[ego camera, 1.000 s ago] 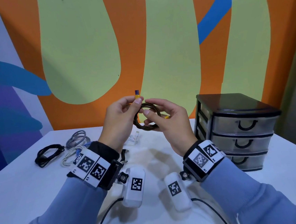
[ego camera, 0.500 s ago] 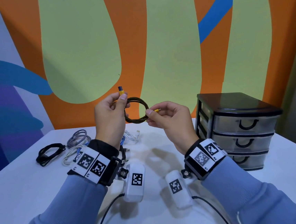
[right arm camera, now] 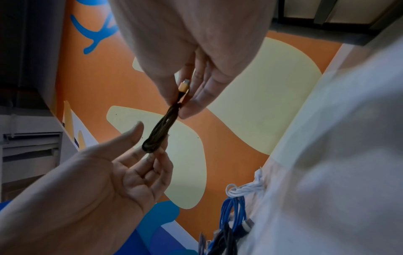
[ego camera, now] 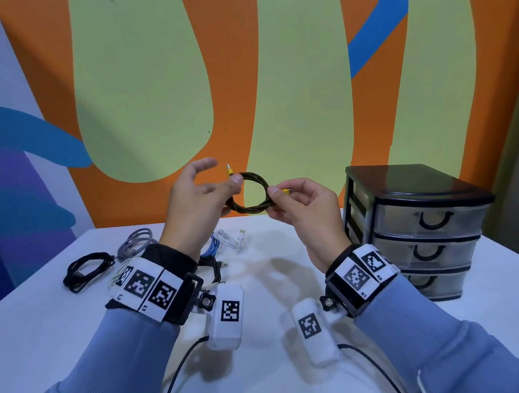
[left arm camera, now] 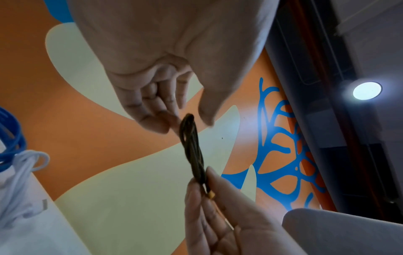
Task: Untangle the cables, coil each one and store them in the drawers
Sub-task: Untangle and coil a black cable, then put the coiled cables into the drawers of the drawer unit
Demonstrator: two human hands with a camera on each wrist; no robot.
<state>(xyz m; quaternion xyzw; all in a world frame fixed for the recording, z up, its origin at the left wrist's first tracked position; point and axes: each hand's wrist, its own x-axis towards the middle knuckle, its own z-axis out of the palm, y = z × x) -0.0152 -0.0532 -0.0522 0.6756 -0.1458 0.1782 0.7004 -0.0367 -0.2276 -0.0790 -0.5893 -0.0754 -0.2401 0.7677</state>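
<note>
A dark braided cable (ego camera: 251,194) with yellow plugs is wound into a small coil and held up in the air above the table. My right hand (ego camera: 275,194) pinches the coil's right side together with one yellow plug (right arm camera: 184,88). My left hand (ego camera: 222,184) is open beside the coil's left side, fingers spread, with fingertips (right arm camera: 152,153) just touching the coil's end. The other yellow plug (ego camera: 229,169) sticks up from the coil. A black three-drawer unit (ego camera: 425,221) stands at the right, all drawers closed.
On the white table (ego camera: 42,328) behind my left wrist lie a black cable (ego camera: 84,270), a grey cable (ego camera: 137,243), a blue cable (ego camera: 209,248) and a white cable (ego camera: 230,237). A painted wall rises right behind the table's far edge.
My left hand has let go of the coil's plug end and spread its fingers. The coil stays pinched in my right hand and has shifted slightly right.
</note>
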